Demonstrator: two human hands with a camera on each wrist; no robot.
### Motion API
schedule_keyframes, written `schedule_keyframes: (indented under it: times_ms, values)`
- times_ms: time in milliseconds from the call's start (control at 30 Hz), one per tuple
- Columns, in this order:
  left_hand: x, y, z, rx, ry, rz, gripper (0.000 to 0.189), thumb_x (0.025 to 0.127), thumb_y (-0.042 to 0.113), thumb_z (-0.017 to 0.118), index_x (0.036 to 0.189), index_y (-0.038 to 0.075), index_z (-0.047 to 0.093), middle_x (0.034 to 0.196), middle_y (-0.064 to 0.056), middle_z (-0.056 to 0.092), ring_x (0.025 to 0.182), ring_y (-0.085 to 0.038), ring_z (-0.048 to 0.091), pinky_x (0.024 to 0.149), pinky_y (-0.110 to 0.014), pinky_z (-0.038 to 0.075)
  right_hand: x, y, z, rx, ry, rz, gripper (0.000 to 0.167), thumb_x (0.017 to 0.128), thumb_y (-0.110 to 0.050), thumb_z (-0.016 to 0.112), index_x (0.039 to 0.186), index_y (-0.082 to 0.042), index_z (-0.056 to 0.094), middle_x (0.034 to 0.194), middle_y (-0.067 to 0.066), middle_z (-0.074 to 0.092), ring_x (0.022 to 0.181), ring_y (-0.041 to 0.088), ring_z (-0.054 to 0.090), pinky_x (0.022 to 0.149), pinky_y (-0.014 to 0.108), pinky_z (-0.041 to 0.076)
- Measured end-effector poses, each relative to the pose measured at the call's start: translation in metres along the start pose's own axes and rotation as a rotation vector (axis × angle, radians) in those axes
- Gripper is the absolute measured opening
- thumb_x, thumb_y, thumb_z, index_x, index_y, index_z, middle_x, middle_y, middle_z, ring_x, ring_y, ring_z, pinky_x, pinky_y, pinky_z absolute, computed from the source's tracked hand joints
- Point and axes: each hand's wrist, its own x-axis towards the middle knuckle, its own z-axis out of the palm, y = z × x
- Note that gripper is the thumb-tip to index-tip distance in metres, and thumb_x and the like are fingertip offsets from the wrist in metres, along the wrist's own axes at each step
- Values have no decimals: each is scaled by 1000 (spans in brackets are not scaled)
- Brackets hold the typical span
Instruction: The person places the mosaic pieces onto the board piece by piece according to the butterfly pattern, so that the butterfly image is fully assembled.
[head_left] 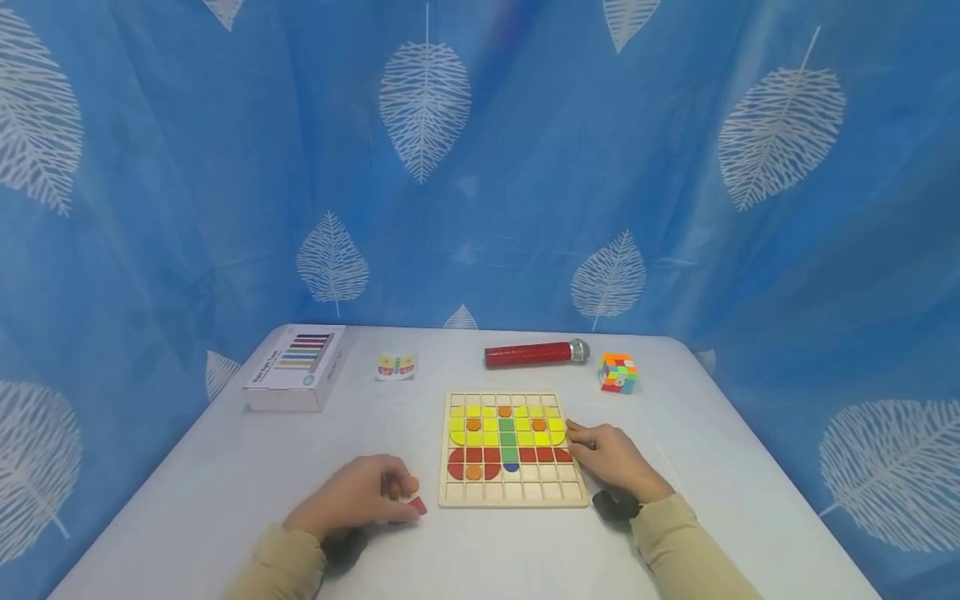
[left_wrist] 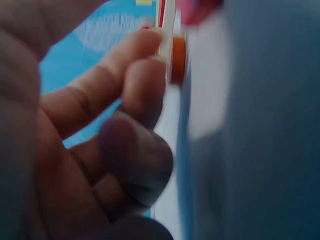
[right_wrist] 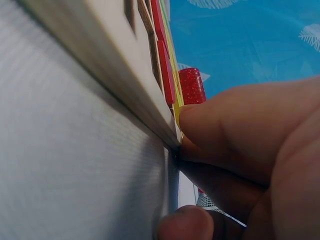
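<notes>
A wooden grid board (head_left: 512,502) lies on the table, holding yellow, red, green, orange and blue flat pieces in a butterfly-like pattern. My right hand (head_left: 613,457) pinches the board's right edge; in the right wrist view, the thumb (right_wrist: 210,120) is at its upper side. Left of the board, my left hand (head_left: 358,493) is low over the table, fingers bent and thumb apart from them. A red piece (head_left: 418,505) is by the thumb tip, and an orange disc (head_left: 414,484) is beside the fingertips. The left wrist view is blurred, with the orange disc (left_wrist: 178,60) just past the fingers.
Behind the board are a small picture card (head_left: 396,367), a red microphone (head_left: 528,355) and a colourful puzzle cube (head_left: 618,373). A white box (head_left: 288,392) with printed coloured bars stands at the back left. A blue leaf-patterned curtain (head_left: 495,217) hangs behind the table.
</notes>
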Motion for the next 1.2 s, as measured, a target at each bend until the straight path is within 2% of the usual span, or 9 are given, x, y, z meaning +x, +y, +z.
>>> schedule_keyframes:
  times_ms: [100, 233, 467, 733, 833, 967, 1067, 1200]
  values:
    - [-1, 6, 4, 94, -8, 60, 36, 68, 48, 92, 88, 30, 69, 80, 15, 60, 75, -7, 55, 68, -28, 47, 0, 0, 1, -5, 4, 1, 41, 98, -28, 68, 136, -12, 67, 151, 2, 56, 146, 40, 43, 114, 61, 37]
    - [0, 13, 8, 207, -2, 98, 32, 72, 49, 90, 86, 32, 68, 78, 19, 57, 72, -4, 52, 68, -29, 46, 0, 3, 1, -5, 7, 5, 41, 98, -28, 68, 136, -12, 67, 151, 2, 56, 146, 39, 43, 114, 61, 37]
    - [-3, 23, 9, 239, -11, 102, 22, 78, 37, 89, 86, 30, 70, 78, 21, 57, 71, -3, 51, 68, -27, 48, -2, 3, 2, 8, 9, -1, 41, 98, -29, 68, 135, -11, 68, 151, 3, 56, 146, 39, 43, 114, 60, 37]
    - [0, 29, 9, 282, 7, 134, 23, 78, 40, 88, 88, 29, 71, 78, 22, 57, 70, 0, 50, 68, -26, 49, -1, 2, 2, 14, 4, 7, 41, 99, -29, 67, 135, -12, 67, 151, 2, 56, 146, 38, 43, 114, 60, 37]
    - [4, 37, 9, 295, 16, 180, 23, 79, 42, 87, 90, 30, 71, 81, 22, 57, 69, 1, 51, 67, -24, 48, 0, 1, 1, 8, 5, 5, 41, 99, -31, 67, 136, -12, 67, 151, 2, 56, 146, 38, 44, 114, 60, 37]
    - [14, 56, 12, 295, -10, 203, 22, 81, 42, 86, 92, 30, 71, 82, 23, 59, 70, 0, 52, 67, -23, 47, 0, -1, 1, 6, -3, -7, 41, 98, -29, 69, 135, -11, 67, 151, 2, 56, 145, 39, 44, 114, 60, 38]
    - [27, 73, 18, 327, -26, 202, 23, 80, 42, 87, 93, 30, 72, 80, 22, 59, 72, -1, 52, 70, -24, 48, 0, 0, 1, -4, -8, -8, 41, 98, -26, 70, 135, -11, 67, 151, 2, 56, 145, 39, 44, 113, 60, 38]
    - [47, 94, 29, 386, -28, 234, 23, 81, 43, 87, 93, 28, 74, 76, 20, 56, 69, -3, 51, 67, -22, 46, 2, 1, 2, -1, 0, -26, 40, 97, -24, 70, 135, -12, 67, 150, 2, 57, 144, 39, 45, 113, 60, 39]
